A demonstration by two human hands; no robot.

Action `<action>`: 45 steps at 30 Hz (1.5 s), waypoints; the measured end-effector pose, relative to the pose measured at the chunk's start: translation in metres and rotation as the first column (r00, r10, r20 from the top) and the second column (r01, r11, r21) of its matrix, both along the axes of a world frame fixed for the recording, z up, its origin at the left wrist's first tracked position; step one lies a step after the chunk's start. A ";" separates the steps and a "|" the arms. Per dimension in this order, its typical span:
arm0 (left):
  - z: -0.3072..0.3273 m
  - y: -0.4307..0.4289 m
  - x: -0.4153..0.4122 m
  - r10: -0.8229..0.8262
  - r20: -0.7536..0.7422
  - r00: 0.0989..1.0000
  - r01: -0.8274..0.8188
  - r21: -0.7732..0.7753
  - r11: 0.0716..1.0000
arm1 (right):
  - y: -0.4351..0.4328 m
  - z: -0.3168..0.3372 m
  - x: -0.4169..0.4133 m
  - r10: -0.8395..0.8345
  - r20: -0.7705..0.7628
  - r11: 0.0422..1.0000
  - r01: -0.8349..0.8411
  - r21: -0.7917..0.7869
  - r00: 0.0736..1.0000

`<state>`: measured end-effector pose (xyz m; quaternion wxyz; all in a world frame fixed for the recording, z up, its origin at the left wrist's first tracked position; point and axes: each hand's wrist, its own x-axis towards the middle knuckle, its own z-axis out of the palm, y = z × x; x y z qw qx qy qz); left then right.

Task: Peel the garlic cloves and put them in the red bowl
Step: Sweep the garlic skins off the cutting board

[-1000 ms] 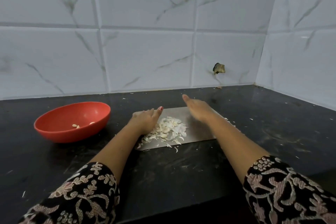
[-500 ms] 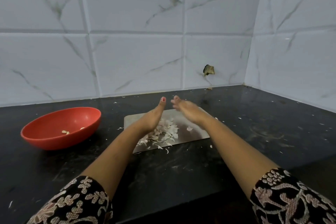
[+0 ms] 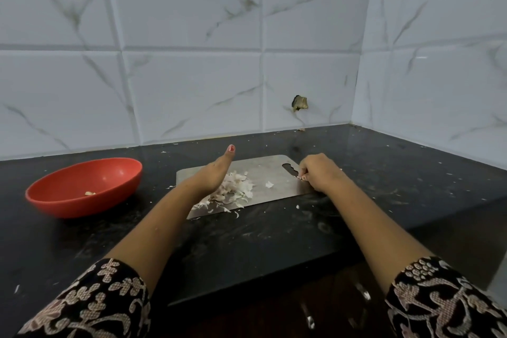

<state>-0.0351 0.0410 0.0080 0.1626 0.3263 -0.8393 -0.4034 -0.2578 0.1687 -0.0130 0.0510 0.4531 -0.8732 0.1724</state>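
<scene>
Right, status, biggest first.

Black countertop [image 3: 274,241]: flecked with skin scraps all over.

Steel board [image 3: 271,170]: lies flat mid-counter, handle slot [image 3: 291,169] at its right end.

Red bowl [image 3: 76,207]: on the counter, well left of the board. At least 1 peeled clove [image 3: 90,193] sits in the bottom; could be 2, too small to tell.

Left hand [image 3: 211,175]: edge-on over the left part of the board, fingers straight and together, thumb up, holding nothing. It sits against the left side of the peel pile [image 3: 236,191].

Right hand [image 3: 321,173]: at the board's right end, just beside the slot. Fingers curled in tight, tips nipping a pale bit [image 3: 301,178]. Clove or skin, I can't tell.

1 loose white piece [image 3: 269,184] lies on the board between pile and right hand.

No unpeeled clove visible, so my guess is peeling is nearly done and this is sweep-up.

Handling, my read: a clove is light, firm and slick once bare, so pinch it across the middle with thumb and forefinger, gently, or it squirts out. Skins are papery, near weightless, cling to damp fingers and scatter on any fast move. Check the pile for stray cloves before binning it.
</scene>
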 end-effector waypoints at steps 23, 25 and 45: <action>0.019 -0.033 -0.033 -0.097 0.041 0.994 0.096 0.026 0.995 | 0.002 0.007 0.023 -0.076 -0.079 0.988 0.086 0.125 0.994; 0.017 -0.036 -0.023 -0.058 0.043 0.997 0.056 0.044 0.997 | -0.003 0.013 0.019 -0.059 -0.069 0.987 0.068 0.147 0.996; -0.019 0.007 0.090 0.403 0.409 0.818 -0.300 -0.294 0.907 | -0.063 0.020 0.093 0.196 0.340 0.972 -0.135 -0.193 0.920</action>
